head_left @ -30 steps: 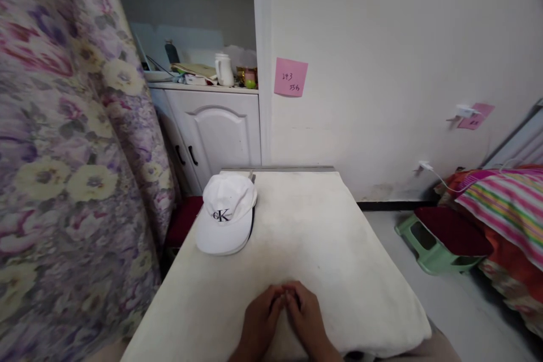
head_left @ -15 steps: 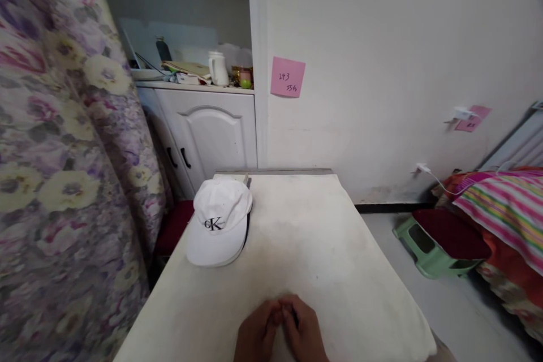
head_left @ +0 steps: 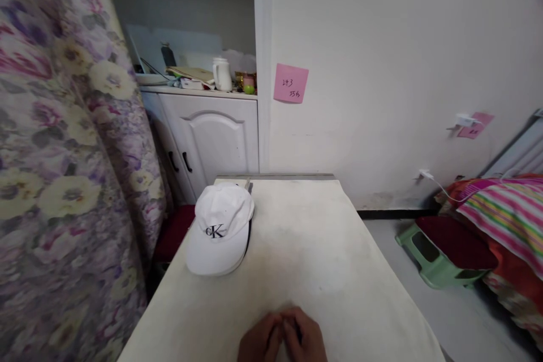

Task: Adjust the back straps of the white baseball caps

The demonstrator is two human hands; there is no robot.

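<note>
— Where are the person's hands?

— Both rest at the near edge of the white table [head_left: 322, 249], pressed together. The left hand [head_left: 259, 342] and the right hand [head_left: 306, 340] meet at the fingertips, fingers curled inward. Whether anything is pinched between them cannot be told; the lower part of both hands is cut off by the frame.

— And the nearest thing to them?

— A white cap [head_left: 220, 229] with a dark logo on its front. It lies on the table's left side, toward the far end, brim pointing to the near side, well apart from both hands. A small dark object sits just behind it at the far edge, too small to make out.

— What surrounds the table?

— A flowered curtain [head_left: 63, 153] hangs along the left. Beyond it stands a white cabinet [head_left: 212, 136] with a white jug [head_left: 222, 74] and clutter on top. On the far wall a pink note [head_left: 291, 83] is stuck above the table. To the right, on the floor, a green stool [head_left: 428, 260] holds a dark red cushion, next to striped bedding [head_left: 504, 215].
</note>
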